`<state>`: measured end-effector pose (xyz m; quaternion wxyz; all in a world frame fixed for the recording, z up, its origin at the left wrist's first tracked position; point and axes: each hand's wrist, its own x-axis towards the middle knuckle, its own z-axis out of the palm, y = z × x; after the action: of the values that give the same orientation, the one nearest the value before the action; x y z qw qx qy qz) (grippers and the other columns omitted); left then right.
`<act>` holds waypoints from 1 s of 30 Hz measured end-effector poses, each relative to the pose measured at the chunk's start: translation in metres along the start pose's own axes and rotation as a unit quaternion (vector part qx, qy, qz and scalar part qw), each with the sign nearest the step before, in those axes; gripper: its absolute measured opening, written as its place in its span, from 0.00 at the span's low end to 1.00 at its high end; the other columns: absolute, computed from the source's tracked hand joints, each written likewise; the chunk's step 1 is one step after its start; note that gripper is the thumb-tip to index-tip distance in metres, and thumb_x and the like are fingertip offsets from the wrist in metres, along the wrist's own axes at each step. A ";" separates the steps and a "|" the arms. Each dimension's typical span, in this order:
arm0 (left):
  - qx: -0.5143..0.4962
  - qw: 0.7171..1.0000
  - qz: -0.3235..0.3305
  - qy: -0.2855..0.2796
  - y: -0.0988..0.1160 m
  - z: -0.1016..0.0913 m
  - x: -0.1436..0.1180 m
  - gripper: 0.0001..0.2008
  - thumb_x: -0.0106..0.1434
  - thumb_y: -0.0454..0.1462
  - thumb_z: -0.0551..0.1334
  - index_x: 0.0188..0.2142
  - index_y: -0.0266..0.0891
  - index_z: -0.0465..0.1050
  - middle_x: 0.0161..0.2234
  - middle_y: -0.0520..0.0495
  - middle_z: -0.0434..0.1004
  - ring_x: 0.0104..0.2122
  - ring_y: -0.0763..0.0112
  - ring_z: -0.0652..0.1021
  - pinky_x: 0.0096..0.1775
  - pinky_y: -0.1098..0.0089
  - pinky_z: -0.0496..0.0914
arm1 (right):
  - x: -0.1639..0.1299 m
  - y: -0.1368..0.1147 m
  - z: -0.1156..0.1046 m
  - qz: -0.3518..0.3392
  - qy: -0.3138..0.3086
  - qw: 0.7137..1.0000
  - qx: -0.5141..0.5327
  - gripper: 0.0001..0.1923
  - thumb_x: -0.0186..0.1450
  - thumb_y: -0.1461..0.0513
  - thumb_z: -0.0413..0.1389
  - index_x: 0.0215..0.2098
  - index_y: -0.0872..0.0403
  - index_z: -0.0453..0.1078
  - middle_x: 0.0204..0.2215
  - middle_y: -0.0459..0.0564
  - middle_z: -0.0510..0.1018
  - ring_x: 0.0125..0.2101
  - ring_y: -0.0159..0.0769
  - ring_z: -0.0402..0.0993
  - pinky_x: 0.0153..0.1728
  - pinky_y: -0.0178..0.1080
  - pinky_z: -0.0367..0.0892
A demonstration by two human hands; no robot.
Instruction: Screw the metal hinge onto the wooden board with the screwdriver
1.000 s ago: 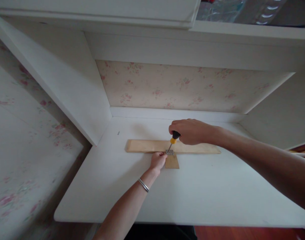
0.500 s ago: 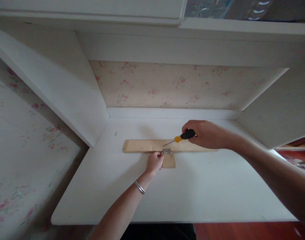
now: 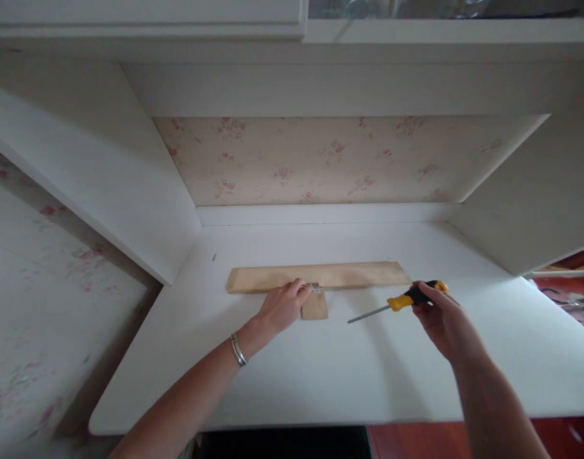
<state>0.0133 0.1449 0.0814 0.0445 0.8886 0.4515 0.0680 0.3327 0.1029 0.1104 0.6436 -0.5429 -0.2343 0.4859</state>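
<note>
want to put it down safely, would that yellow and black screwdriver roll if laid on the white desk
Probably yes: the screwdriver has a rounded handle and thin round shaft, and the desk looks smooth and flat. It seems stiff and light, since the right hand holds it by the handle end alone.

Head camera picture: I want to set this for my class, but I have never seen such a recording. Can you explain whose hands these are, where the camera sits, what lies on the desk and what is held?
The picture comes from one camera worn on a person's head, looking forward and down, so both arms reaching in from the bottom belong to that person. No machine is involved, only bare hands.

On the white desk lies a long wooden strip, with a small wooden piece against its near edge. A small metal hinge sits where the two meet.

The left hand, with a bracelet on its wrist, rests on the wood beside the hinge. The right hand holds a screwdriver with a yellow and black handle, its tip pointing left, clear of the wood.
</note>
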 end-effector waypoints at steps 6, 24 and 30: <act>0.066 0.994 0.083 -0.039 -0.006 -0.005 0.019 0.12 0.67 0.31 0.50 0.43 0.41 0.70 0.43 0.42 0.69 0.41 0.64 0.73 0.37 0.67 0.67 | -0.013 0.029 -0.020 0.062 0.002 0.997 0.043 0.14 0.51 0.61 0.66 0.34 0.58 0.74 0.29 0.45 0.73 0.20 0.23 0.66 0.18 0.24 0.65; 0.086 0.995 0.032 -0.038 -0.003 0.012 0.033 0.16 0.68 0.34 0.45 0.38 0.34 0.71 0.37 0.39 0.71 0.32 0.64 0.76 0.32 0.66 0.68 | -0.024 0.059 -0.027 0.096 -0.014 0.994 0.050 0.13 0.53 0.60 0.66 0.36 0.55 0.73 0.28 0.44 0.72 0.21 0.23 0.65 0.16 0.24 0.65; 0.014 0.997 -0.068 -0.032 0.005 0.022 0.037 0.17 0.67 0.36 0.48 0.35 0.34 0.75 0.34 0.38 0.76 0.34 0.61 0.77 0.38 0.65 0.67 | -0.026 0.063 -0.020 0.108 -0.020 0.993 0.049 0.13 0.53 0.60 0.66 0.35 0.55 0.72 0.27 0.43 0.71 0.20 0.23 0.65 0.15 0.24 0.65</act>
<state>0.0421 0.1718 0.0632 0.0506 0.8581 0.5100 0.0302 0.3151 0.0666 0.0522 0.6085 -0.5226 -0.1635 0.5743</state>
